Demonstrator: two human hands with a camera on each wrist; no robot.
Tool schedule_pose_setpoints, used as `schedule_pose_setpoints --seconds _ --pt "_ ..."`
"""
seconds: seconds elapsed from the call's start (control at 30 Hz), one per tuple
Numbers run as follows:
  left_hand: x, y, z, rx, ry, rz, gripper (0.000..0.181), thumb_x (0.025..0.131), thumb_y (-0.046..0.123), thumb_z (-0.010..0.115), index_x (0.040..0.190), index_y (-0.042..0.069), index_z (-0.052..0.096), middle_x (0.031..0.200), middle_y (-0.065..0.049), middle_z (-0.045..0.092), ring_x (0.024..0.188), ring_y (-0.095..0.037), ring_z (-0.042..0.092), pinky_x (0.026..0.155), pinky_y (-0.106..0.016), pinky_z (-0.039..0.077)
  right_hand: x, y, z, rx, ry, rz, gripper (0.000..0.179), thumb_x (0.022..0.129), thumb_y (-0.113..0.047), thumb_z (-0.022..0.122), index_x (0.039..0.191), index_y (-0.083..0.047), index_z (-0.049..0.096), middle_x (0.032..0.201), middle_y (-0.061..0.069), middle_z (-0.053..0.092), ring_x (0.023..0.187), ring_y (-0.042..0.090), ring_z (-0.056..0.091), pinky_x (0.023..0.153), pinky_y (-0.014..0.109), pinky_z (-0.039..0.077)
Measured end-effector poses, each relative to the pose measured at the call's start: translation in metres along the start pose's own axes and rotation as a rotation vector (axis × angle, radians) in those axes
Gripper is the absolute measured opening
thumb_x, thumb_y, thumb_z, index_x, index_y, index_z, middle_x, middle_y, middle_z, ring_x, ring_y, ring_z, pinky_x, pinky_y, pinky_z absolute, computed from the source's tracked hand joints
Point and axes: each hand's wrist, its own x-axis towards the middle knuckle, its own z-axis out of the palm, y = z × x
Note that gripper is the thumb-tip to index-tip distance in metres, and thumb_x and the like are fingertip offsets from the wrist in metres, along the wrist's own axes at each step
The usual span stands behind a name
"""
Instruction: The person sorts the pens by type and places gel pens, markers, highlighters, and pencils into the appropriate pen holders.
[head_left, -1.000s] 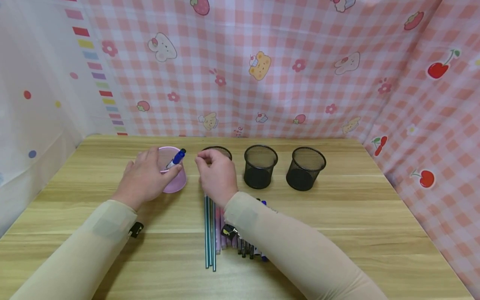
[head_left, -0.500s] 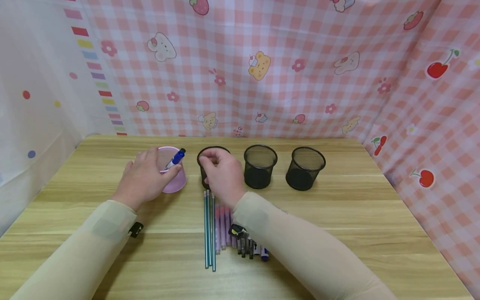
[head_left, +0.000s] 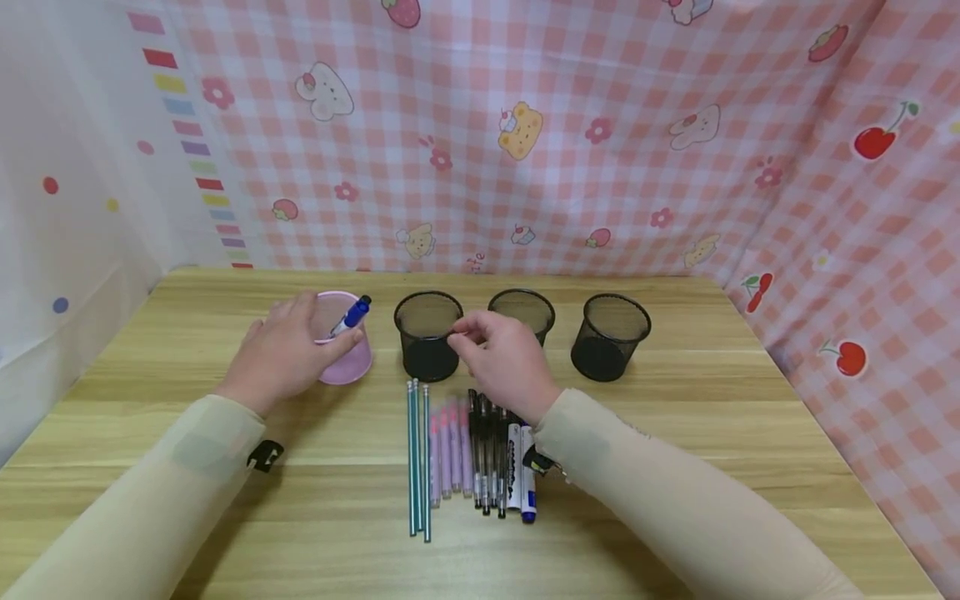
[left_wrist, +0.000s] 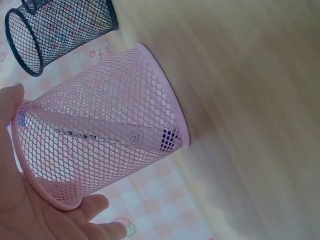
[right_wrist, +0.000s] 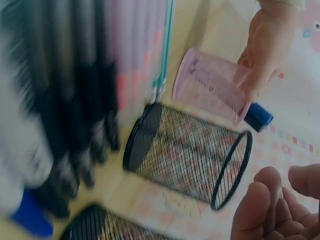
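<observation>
My left hand (head_left: 281, 350) grips the pink mesh pen holder (left_wrist: 105, 125) by its rim, thumb on the near side and fingers around the far side. A whiteboard marker (head_left: 351, 317) with a blue cap leans inside it, the cap sticking out over the rim. My right hand (head_left: 510, 362) is in the air in front of the black mesh pen holders, overlapping the middle one (head_left: 522, 302) in the head view. Its fingers are loosely bent, and the right wrist view shows a gap between thumb and fingers with nothing in it. The left black pen holder (head_left: 429, 358) stands just beyond its fingertips.
Another black pen holder (head_left: 611, 337) stands at the right of the row. In front lie teal pencils (head_left: 412, 467), pink-purple pens (head_left: 452, 450), black pens (head_left: 486, 454) and two whiteboard markers (head_left: 528, 492), side by side on the wooden table (head_left: 300, 542). A checked cloth (head_left: 465, 167) hangs behind.
My right hand has moved to the right and slightly toward me, away from the pink pen holder, uncovering the left black one and more pens. The left hand stays at the rim.
</observation>
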Motion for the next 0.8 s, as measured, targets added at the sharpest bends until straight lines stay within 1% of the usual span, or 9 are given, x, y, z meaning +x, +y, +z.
schedule_pose_setpoints --seconds 0.07,0.13,0.27,0.33,0.4,0.53,0.63,0.73,0.8 --pt "0.0 0.0 -0.002 -0.01 -0.009 -0.005 0.116 0.093 0.085 0.046 0.166 0.0 0.018 0.168 -0.033 0.027 0.155 -0.055 0.021 0.122 -0.078 0.013 -0.002 0.004 -0.008 -0.072 -0.037 -0.004 0.025 0.105 -0.029 0.066 0.123 -0.013 0.073 0.097 0.0 0.076 0.075 0.015 0.066 0.07 0.033 0.056" --pt "0.001 0.0 -0.004 -0.006 -0.011 0.002 0.117 0.092 0.085 0.047 0.166 -0.001 0.019 0.168 -0.033 0.026 0.154 -0.056 0.021 0.122 -0.078 0.015 -0.003 0.009 -0.015 -0.138 -0.092 0.002 0.026 0.105 -0.027 0.066 0.124 -0.011 0.073 0.099 0.0 0.076 0.078 0.014 0.065 0.075 0.034 0.056" --pt "0.003 -0.001 -0.008 0.011 -0.013 0.03 0.122 0.089 0.088 0.049 0.165 -0.004 0.02 0.169 -0.034 0.02 0.155 -0.057 0.018 0.122 -0.077 0.015 -0.006 0.02 -0.027 -0.302 -0.225 0.058 0.032 0.103 -0.028 0.069 0.13 -0.011 0.07 0.107 0.002 0.075 0.085 0.013 0.067 0.081 0.036 0.058" --pt "0.005 -0.002 -0.011 0.012 -0.013 0.047 0.125 0.087 0.089 0.05 0.165 -0.004 0.019 0.171 -0.033 0.017 0.157 -0.057 0.015 0.123 -0.076 0.014 -0.007 0.026 -0.032 -0.38 -0.273 0.082 0.037 0.102 -0.03 0.071 0.132 -0.01 0.069 0.11 0.002 0.075 0.089 0.014 0.068 0.085 0.038 0.059" --pt "0.008 -0.003 -0.013 0.004 -0.01 0.069 0.125 0.087 0.088 0.052 0.166 -0.002 0.018 0.172 -0.031 0.017 0.158 -0.056 0.015 0.124 -0.076 0.015 -0.008 0.032 -0.034 -0.44 -0.308 0.099 0.041 0.1 -0.032 0.073 0.134 -0.01 0.069 0.11 0.003 0.075 0.093 0.015 0.069 0.088 0.04 0.059" --pt "0.014 -0.008 -0.014 0.02 -0.012 0.138 0.117 0.09 0.083 0.056 0.167 0.003 0.022 0.172 -0.027 0.024 0.158 -0.052 0.02 0.125 -0.074 0.018 -0.009 0.043 -0.036 -0.498 -0.357 0.125 0.047 0.098 -0.034 0.074 0.137 -0.009 0.067 0.099 0.0 0.074 0.089 0.015 0.066 0.091 0.04 0.058" --pt "0.017 -0.012 -0.011 0.029 -0.028 0.175 0.111 0.093 0.081 0.054 0.167 0.004 0.023 0.171 -0.026 0.026 0.157 -0.051 0.023 0.125 -0.073 0.02 -0.011 0.049 -0.036 -0.519 -0.374 0.14 0.051 0.097 -0.036 0.076 0.139 -0.009 0.065 0.103 0.002 0.075 0.09 0.016 0.065 0.096 0.043 0.057" --pt "0.016 -0.013 -0.007 0.026 -0.043 0.177 0.108 0.095 0.079 0.051 0.168 0.004 0.021 0.173 -0.025 0.023 0.158 -0.052 0.021 0.125 -0.073 0.02 -0.012 0.053 -0.036 -0.53 -0.379 0.144 0.054 0.096 -0.038 0.076 0.14 -0.008 0.065 0.115 0.005 0.076 0.096 0.017 0.066 0.101 0.045 0.056" --pt "0.015 -0.013 -0.006 0.027 -0.041 0.178 0.108 0.096 0.079 0.048 0.168 0.004 0.019 0.173 -0.025 0.021 0.158 -0.052 0.021 0.125 -0.073 0.02 -0.013 0.054 -0.037 -0.53 -0.386 0.15 0.056 0.096 -0.039 0.077 0.141 -0.009 0.064 0.12 0.007 0.076 0.098 0.017 0.067 0.1 0.045 0.057"
